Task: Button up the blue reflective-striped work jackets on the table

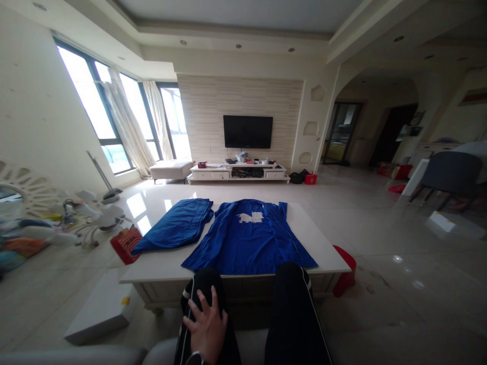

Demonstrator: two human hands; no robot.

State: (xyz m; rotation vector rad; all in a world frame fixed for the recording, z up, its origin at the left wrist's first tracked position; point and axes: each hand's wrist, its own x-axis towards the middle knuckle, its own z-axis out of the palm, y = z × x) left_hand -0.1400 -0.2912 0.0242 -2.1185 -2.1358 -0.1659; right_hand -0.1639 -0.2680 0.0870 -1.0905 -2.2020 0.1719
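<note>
My left hand (206, 324) rests on my left knee, its fingers spread over the black trousers (292, 314), holding nothing. My right hand is out of view. In front of my knees, a blue jacket (243, 243) lies spread on the white coffee table (323, 248), with a white patch of print or lettering near its far end. To its left lies a folded blue garment (175, 225), possibly trousers. Neither garment is touched by my hand.
A red stool (344, 271) stands at the table's right, a red striped bag (127, 244) at its left. On the floor at left lies a white box (101, 306). A television (248, 132) hangs above a low cabinet (239, 174). A dark chair (451, 172) stands at right.
</note>
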